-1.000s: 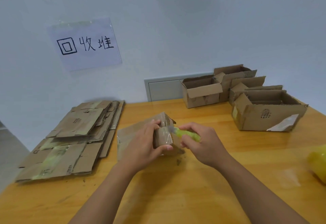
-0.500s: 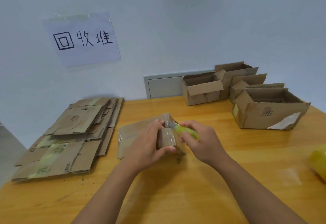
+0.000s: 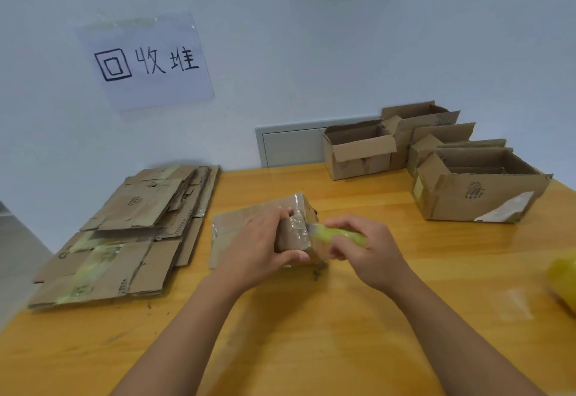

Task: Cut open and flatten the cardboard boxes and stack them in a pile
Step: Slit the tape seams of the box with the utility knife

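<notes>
Two bare forearms enter from the near edge, one at left, one at right, no sleeves in view. Left hand [image 3: 258, 249] & right hand [image 3: 371, 255]: no gloves, no rings, no watch or wristband seen. Left thumbnail short, pale. Wrists plain, nothing tied on. Rest of the person (upper arms, torso) out of view.

A wooden table [image 3: 343, 333] carries flattened cardboard [image 3: 124, 233] left of the hands, open boxes [image 3: 467, 189] beyond the right hand [image 3: 371, 255], and a taped box [image 3: 265, 224] under both.
</notes>
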The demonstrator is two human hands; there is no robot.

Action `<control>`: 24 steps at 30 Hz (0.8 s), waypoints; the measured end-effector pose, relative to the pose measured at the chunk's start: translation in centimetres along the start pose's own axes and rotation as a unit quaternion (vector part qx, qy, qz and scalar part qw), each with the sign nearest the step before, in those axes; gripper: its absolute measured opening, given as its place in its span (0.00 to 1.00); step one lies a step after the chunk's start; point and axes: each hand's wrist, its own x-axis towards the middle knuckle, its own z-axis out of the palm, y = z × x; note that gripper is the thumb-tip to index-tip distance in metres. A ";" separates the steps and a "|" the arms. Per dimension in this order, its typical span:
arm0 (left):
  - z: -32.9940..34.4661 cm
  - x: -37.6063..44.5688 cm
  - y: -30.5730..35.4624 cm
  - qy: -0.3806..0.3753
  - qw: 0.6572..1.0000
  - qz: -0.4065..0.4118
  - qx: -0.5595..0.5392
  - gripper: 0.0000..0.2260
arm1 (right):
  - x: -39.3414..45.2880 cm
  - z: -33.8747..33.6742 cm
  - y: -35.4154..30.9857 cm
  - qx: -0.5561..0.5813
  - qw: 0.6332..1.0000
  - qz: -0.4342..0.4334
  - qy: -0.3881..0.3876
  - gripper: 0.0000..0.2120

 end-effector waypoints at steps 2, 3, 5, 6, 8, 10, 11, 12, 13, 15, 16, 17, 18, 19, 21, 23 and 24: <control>0.0 -0.1 -0.1 -0.004 0.999 0.023 0.041 0.36 | -0.4 -0.8 0.0 0.098 0.989 0.013 0.106 0.15; 0.1 -0.3 -0.1 -0.010 0.997 0.032 0.071 0.36 | -0.2 -1.0 0.0 0.115 0.983 0.015 0.144 0.15; 0.7 -0.8 -0.3 -0.005 0.991 0.056 0.125 0.35 | 0.6 -0.8 -0.2 0.070 0.983 -0.015 0.166 0.13; 1.0 -1.2 -0.3 0.007 0.986 0.078 0.147 0.33 | 1.3 -0.5 -0.2 0.025 0.987 -0.039 0.153 0.12; 1.7 -2.2 -0.1 0.028 0.975 0.129 0.180 0.30 | 3.0 0.7 -0.7 -0.077 0.993 -0.055 0.077 0.16; 2.2 -3.3 0.0 0.050 0.973 0.152 0.167 0.29 | 4.8 1.8 -1.0 -0.181 0.982 -0.036 -0.029 0.27; 2.4 -4.0 0.1 0.066 0.981 0.131 0.125 0.28 | 5.4 2.3 -1.0 -0.223 0.972 -0.024 -0.070 0.31; 2.5 -4.7 0.2 0.096 0.989 0.085 0.069 0.26 | 5.7 2.6 -0.9 -0.245 0.965 -0.012 -0.092 0.33; 2.5 -5.3 0.0 0.146 0.989 0.015 0.013 0.26 | 5.8 2.7 -0.6 -0.251 0.963 -0.001 -0.096 0.33; 2.3 -5.8 0.1 0.235 0.948 -0.192 -0.101 0.29 | 5.1 2.5 -0.1 -0.243 0.968 0.003 -0.067 0.31; 1.9 -5.5 0.0 0.226 0.909 -0.302 -0.176 0.34 | 4.5 2.4 0.0 -0.239 0.970 -0.011 -0.045 0.30; 1.7 -5.0 -0.4 0.197 0.864 -0.385 -0.258 0.38 | 4.0 2.3 0.1 -0.234 0.971 -0.033 -0.025 0.29; 1.5 -4.4 -0.7 0.169 0.823 -0.430 -0.332 0.41 | 3.3 2.4 0.1 -0.222 0.973 -0.059 -0.009 0.27; 1.3 -3.7 -1.0 0.154 0.797 -0.439 -0.384 0.43 | 2.6 2.5 0.1 -0.207 0.975 -0.082 0.006 0.26; 0.8 -2.4 -1.2 0.169 0.795 -0.400 -0.423 0.43 | 1.3 2.9 0.0 -0.182 0.975 -0.119 0.043 0.24; -0.5 -1.3 -0.6 0.214 0.831 -0.340 -0.385 0.37 | 0.4 2.8 0.0 -0.160 0.978 -0.116 0.068 0.25; -1.3 -0.8 -0.3 0.234 0.851 -0.310 -0.354 0.35 | 0.1 2.6 0.1 -0.148 0.981 -0.105 0.067 0.26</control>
